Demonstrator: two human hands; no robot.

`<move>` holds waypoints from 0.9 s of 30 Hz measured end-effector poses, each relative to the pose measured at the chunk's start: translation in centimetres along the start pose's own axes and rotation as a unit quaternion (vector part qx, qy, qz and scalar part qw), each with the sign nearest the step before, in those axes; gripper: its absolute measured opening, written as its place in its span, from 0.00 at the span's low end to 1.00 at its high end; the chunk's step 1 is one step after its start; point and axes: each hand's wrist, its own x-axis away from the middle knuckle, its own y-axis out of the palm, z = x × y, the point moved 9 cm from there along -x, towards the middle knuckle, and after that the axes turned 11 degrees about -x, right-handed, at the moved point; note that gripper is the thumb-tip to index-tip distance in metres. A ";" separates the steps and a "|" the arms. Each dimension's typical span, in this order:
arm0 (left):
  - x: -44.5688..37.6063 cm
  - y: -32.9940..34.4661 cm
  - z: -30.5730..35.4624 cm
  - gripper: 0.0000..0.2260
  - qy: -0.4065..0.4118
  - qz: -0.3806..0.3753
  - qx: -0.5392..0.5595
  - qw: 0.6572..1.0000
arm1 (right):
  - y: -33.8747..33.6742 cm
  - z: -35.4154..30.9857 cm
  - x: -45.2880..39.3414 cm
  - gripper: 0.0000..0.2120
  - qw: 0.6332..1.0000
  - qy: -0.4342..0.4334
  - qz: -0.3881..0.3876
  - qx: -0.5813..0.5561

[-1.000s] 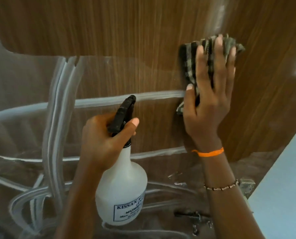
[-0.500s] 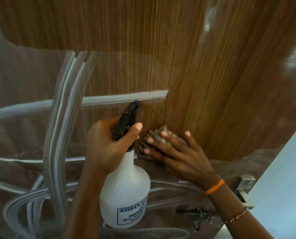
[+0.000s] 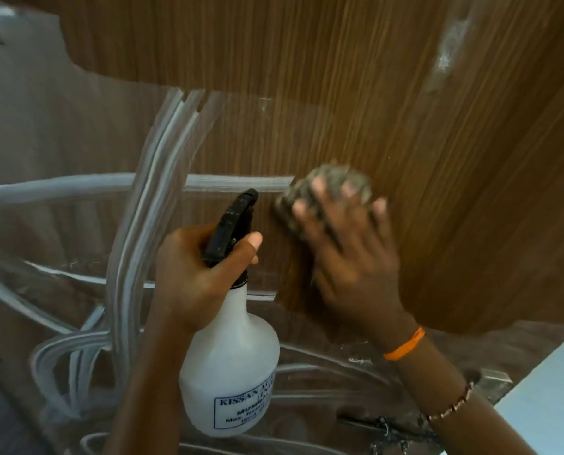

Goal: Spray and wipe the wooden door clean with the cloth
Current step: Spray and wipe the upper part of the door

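The wooden door (image 3: 356, 77) fills the view, brown with vertical grain. Clear plastic film (image 3: 60, 152) with whitish creases covers its left and lower part. My left hand (image 3: 195, 274) grips the neck of a white spray bottle (image 3: 231, 372) with a black trigger head, nozzle aimed at the door. My right hand (image 3: 349, 257) presses a bunched grey checked cloth (image 3: 326, 185) flat against the bare wood, just right of the nozzle. The hand and cloth are motion-blurred, and most of the cloth is hidden under my fingers.
A metal latch plate (image 3: 494, 380) sits on the door's edge at lower right, beside a pale wall (image 3: 546, 399). A dark metal bolt fitting (image 3: 385, 428) is low on the door under the film. A whitish smear (image 3: 448, 50) marks the wood at upper right.
My right hand with the cloth swept down from the upper right to beside the bottle, then moved back up a little. The left hand and bottle stayed nearly still.
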 end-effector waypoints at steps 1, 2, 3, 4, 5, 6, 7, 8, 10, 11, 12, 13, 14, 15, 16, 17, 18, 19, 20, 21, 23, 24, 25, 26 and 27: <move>0.0 -0.4 -0.1 0.16 0.001 0.006 -0.003 1.000 | 1.5 -1.5 1.9 0.27 0.998 -0.040 -0.044 -0.012; 0.0 -0.7 -0.1 0.15 0.003 0.010 -0.006 1.000 | 3.0 -2.9 3.8 0.26 0.992 -0.083 -0.091 -0.020; 0.0 -1.0 -0.1 0.15 0.004 0.012 -0.010 1.000 | 4.3 -4.2 5.7 0.25 0.982 -0.126 -0.138 -0.023; 0.1 -1.2 -0.1 0.15 0.004 0.012 -0.015 1.000 | 5.1 -5.1 7.1 0.25 0.970 -0.164 -0.176 -0.018; 0.1 -1.4 0.0 0.15 0.005 0.013 -0.020 1.000 | 5.6 -5.5 7.9 0.26 0.961 -0.189 -0.200 -0.008; 0.2 -1.6 0.0 0.14 0.006 0.016 -0.022 1.000 | 5.7 -5.6 8.0 0.27 0.956 -0.201 -0.213 0.004; 0.2 -1.9 -0.1 0.14 0.008 0.019 -0.021 1.000 | 5.5 -5.3 7.2 0.27 0.956 -0.201 -0.215 0.016; 0.2 -2.1 -0.1 0.14 0.009 0.021 -0.018 1.000 | 5.1 -4.9 5.9 0.27 0.959 -0.194 -0.206 0.025; 0.1 -2.3 -0.4 0.15 0.006 0.018 -0.010 1.000 | 3.5 -3.5 1.9 0.25 0.974 -0.156 -0.158 0.033; 0.1 -2.3 -0.4 0.15 0.005 0.016 -0.007 1.000 | 2.5 -2.5 -0.3 0.24 0.982 -0.131 -0.128 0.039; 0.0 -2.3 -0.4 0.15 0.005 0.016 -0.007 1.000 | 1.4 -1.4 -2.7 0.25 0.988 -0.109 -0.097 0.048; 0.0 -2.3 -0.4 0.15 0.006 0.014 -0.007 1.000 | 0.5 -0.4 -4.9 0.25 0.992 -0.088 -0.070 0.054; 0.0 -2.2 -0.3 0.15 0.005 0.012 -0.008 1.000 | -0.4 0.5 -6.8 0.24 0.995 -0.069 -0.044 0.058; 0.0 -2.2 -0.2 0.15 0.006 0.008 -0.008 1.000 | -1.2 1.2 -8.2 0.23 0.997 -0.051 -0.017 0.061; 0.1 -2.2 -0.2 0.16 0.008 0.004 -0.008 1.000 | -1.8 1.5 -9.2 0.22 0.997 -0.032 0.011 0.064; 0.1 -2.2 -0.3 0.16 0.010 0.003 -0.007 1.000 | -2.2 1.6 -9.7 0.22 0.997 -0.015 0.035 0.062; 0.1 -2.4 -0.5 0.16 0.008 0.003 -0.005 1.000 | -2.2 1.4 -9.6 0.23 0.997 -0.002 0.049 0.056; 0.1 -2.6 -0.8 0.15 0.002 0.005 -0.002 1.000 | -1.8 0.9 -9.3 0.24 0.998 0.006 0.050 0.045; 0.1 -2.9 -1.1 0.15 -0.004 0.007 0.000 1.000 | -1.2 0.3 -8.6 0.25 0.999 0.007 0.040 0.031; 0.1 -3.2 -1.4 0.15 -0.008 0.008 0.000 1.000 | -0.4 -0.6 -7.6 0.26 1.000 -0.001 0.024 0.016; 0.0 -3.9 -1.7 0.15 -0.008 0.015 -0.009 1.000 | 1.7 -2.5 -4.9 0.27 0.999 -0.029 -0.022 -0.014; -0.1 -4.3 -1.8 0.16 -0.005 0.020 -0.018 1.000 | 3.0 -3.7 -3.1 0.27 0.997 -0.051 -0.054 -0.026; -0.1 -4.7 -1.8 0.16 -0.004 0.024 -0.025 0.999 | 4.3 -4.9 -1.1 0.27 0.992 -0.080 -0.091 -0.035; -0.2 -5.0 -1.9 0.16 -0.002 0.028 -0.028 0.999 | 5.7 -6.2 0.9 0.26 0.983 -0.116 -0.135 -0.038; -0.3 -5.3 -1.9 0.15 0.002 0.029 -0.028 0.999 | 6.9 -7.4 2.7 0.26 0.971 -0.152 -0.180 -0.031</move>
